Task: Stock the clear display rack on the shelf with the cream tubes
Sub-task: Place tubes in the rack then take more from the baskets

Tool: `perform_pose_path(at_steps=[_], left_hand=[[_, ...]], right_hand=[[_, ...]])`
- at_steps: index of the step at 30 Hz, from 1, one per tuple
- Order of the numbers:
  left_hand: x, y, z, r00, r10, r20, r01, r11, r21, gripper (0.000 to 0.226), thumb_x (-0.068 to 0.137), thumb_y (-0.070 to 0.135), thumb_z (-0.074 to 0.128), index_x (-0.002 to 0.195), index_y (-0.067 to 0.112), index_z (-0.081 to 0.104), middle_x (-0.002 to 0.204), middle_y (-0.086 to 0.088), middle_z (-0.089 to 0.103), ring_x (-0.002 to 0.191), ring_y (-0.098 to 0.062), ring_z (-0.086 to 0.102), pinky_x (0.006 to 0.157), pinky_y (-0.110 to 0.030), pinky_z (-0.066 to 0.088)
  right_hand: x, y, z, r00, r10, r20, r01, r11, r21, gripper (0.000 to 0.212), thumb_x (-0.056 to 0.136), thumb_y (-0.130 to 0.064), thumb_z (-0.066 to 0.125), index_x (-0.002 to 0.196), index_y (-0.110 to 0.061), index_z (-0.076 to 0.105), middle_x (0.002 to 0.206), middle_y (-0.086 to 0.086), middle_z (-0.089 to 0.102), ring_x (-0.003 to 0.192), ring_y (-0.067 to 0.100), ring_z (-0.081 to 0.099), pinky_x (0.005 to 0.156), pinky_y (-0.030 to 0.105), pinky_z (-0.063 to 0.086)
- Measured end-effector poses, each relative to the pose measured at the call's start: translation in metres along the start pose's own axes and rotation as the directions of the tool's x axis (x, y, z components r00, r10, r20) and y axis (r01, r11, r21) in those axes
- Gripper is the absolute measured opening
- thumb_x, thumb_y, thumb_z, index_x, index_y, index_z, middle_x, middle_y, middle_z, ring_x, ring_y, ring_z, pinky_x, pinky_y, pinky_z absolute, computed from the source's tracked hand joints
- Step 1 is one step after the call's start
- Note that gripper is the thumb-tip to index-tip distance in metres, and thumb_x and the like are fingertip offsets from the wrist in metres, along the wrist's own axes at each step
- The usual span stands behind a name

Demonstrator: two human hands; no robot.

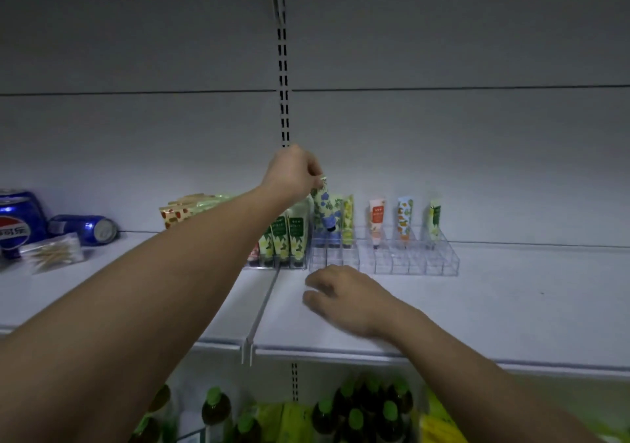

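A pale shelf is seen under dim light, with a clear rack set at its back, blue cans lying far to the left, and green-capped bottles stocked below. Five tubes are stood cap-down in the rack's rear row, and more tubes are packed just left of it. A blue-flowered tube is pinched at its crimped top by the left hand and held tilted over the rack's left end, while the right hand is held over the shelf before the rack, fingers loosely curled and holding nothing.

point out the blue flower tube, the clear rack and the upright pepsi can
blue flower tube (323,210), head view, on its printed body below the left hand's pinch
clear rack (409,262), head view, on its empty front cells
upright pepsi can (15,224), head view, on its logo side
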State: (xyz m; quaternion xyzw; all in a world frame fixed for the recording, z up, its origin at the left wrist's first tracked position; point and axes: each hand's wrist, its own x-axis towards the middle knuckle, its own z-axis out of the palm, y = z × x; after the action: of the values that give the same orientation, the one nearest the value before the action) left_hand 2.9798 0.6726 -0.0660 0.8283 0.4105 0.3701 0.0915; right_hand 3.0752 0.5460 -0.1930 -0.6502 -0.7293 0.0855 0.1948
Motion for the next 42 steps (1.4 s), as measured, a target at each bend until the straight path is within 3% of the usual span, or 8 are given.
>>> perform_pose_path(at_steps=[3, 6, 15, 24, 27, 31, 36, 42], left_hand=[[0.000, -0.001, 0.006, 1.000, -0.006, 0.001, 0.006, 1.000, 0.030, 0.007, 0.084, 0.009, 0.073, 0.091, 0.007, 0.075, 0.080, -0.004, 0.069, 0.068, -0.010, 0.060, 0.072, -0.026, 0.048], [0.002, -0.005, 0.014, 1.000, -0.013, -0.006, 0.013, 0.998, 0.058, 0.011, 0.083, 0.008, 0.074, 0.094, 0.005, 0.075, 0.089, -0.009, 0.073, 0.077, -0.015, 0.065, 0.075, -0.026, 0.049], [0.011, -0.005, 0.034, 0.997, -0.013, 0.071, 0.000, 0.982, 0.188, 0.017, 0.083, 0.007, 0.074, 0.099, 0.005, 0.073, 0.097, -0.011, 0.072, 0.089, -0.021, 0.067, 0.087, -0.035, 0.054], [0.016, -0.013, 0.056, 0.995, 0.015, 0.094, -0.051, 0.917, 0.396, 0.017, 0.087, 0.000, 0.063, 0.095, 0.008, 0.075, 0.094, -0.009, 0.071, 0.083, -0.024, 0.065, 0.079, -0.036, 0.056], [0.015, -0.015, 0.053, 0.994, 0.030, 0.108, -0.075, 0.894, 0.441, 0.016, 0.088, 0.004, 0.062, 0.097, 0.009, 0.074, 0.095, -0.008, 0.072, 0.084, -0.024, 0.065, 0.079, -0.037, 0.056], [0.009, -0.017, 0.047, 0.992, 0.064, 0.109, -0.110, 0.861, 0.497, 0.023, 0.090, 0.017, 0.059, 0.111, 0.013, 0.069, 0.109, -0.006, 0.068, 0.100, -0.025, 0.060, 0.081, -0.036, 0.047], [-0.020, -0.018, 0.024, 0.995, 0.085, 0.052, -0.098, 0.921, 0.376, 0.037, 0.093, 0.033, 0.056, 0.128, 0.023, 0.059, 0.125, -0.003, 0.063, 0.120, -0.026, 0.049, 0.100, -0.043, 0.041], [-0.082, -0.031, -0.003, 0.998, 0.027, 0.064, -0.041, 0.973, 0.228, 0.035, 0.093, 0.039, 0.053, 0.125, 0.027, 0.062, 0.123, -0.003, 0.065, 0.111, -0.027, 0.056, 0.094, -0.044, 0.049]], right_hand=[[-0.003, 0.000, 0.011, 0.999, -0.021, 0.047, 0.026, 0.996, -0.090, 0.055, 0.097, -0.056, 0.037, 0.145, -0.029, 0.041, 0.155, -0.005, 0.033, 0.141, 0.016, 0.028, 0.115, 0.035, 0.023], [-0.003, 0.000, 0.014, 0.999, -0.022, 0.047, 0.027, 0.994, -0.109, 0.058, 0.097, -0.057, 0.035, 0.149, -0.030, 0.034, 0.159, -0.006, 0.026, 0.145, 0.014, 0.022, 0.116, 0.035, 0.018], [-0.001, 0.005, 0.017, 1.000, -0.016, 0.020, 0.018, 0.996, -0.087, 0.058, 0.095, -0.059, 0.037, 0.147, -0.032, 0.037, 0.157, -0.008, 0.029, 0.143, 0.015, 0.026, 0.115, 0.037, 0.021], [-0.002, 0.004, 0.016, 1.000, -0.012, 0.012, 0.013, 0.999, -0.041, 0.057, 0.095, -0.058, 0.040, 0.146, -0.032, 0.039, 0.155, -0.009, 0.033, 0.140, 0.015, 0.029, 0.112, 0.033, 0.023], [-0.002, 0.003, 0.015, 1.000, -0.004, 0.008, 0.004, 0.999, -0.040, 0.057, 0.095, -0.058, 0.041, 0.146, -0.032, 0.040, 0.155, -0.009, 0.034, 0.140, 0.015, 0.030, 0.112, 0.033, 0.023], [-0.002, 0.004, 0.015, 1.000, 0.007, 0.016, -0.007, 0.999, -0.045, 0.056, 0.095, -0.059, 0.040, 0.146, -0.034, 0.040, 0.155, -0.010, 0.032, 0.141, 0.013, 0.028, 0.113, 0.033, 0.022], [-0.005, 0.001, 0.014, 0.999, 0.039, 0.015, -0.039, 0.999, -0.008, 0.054, 0.095, -0.057, 0.043, 0.144, -0.034, 0.042, 0.154, -0.012, 0.035, 0.140, 0.012, 0.030, 0.112, 0.032, 0.023], [-0.010, -0.010, 0.009, 0.992, 0.117, -0.050, -0.113, 0.990, 0.081, 0.047, 0.094, -0.047, 0.052, 0.134, -0.023, 0.054, 0.138, -0.004, 0.051, 0.124, 0.016, 0.048, 0.100, 0.029, 0.038]])
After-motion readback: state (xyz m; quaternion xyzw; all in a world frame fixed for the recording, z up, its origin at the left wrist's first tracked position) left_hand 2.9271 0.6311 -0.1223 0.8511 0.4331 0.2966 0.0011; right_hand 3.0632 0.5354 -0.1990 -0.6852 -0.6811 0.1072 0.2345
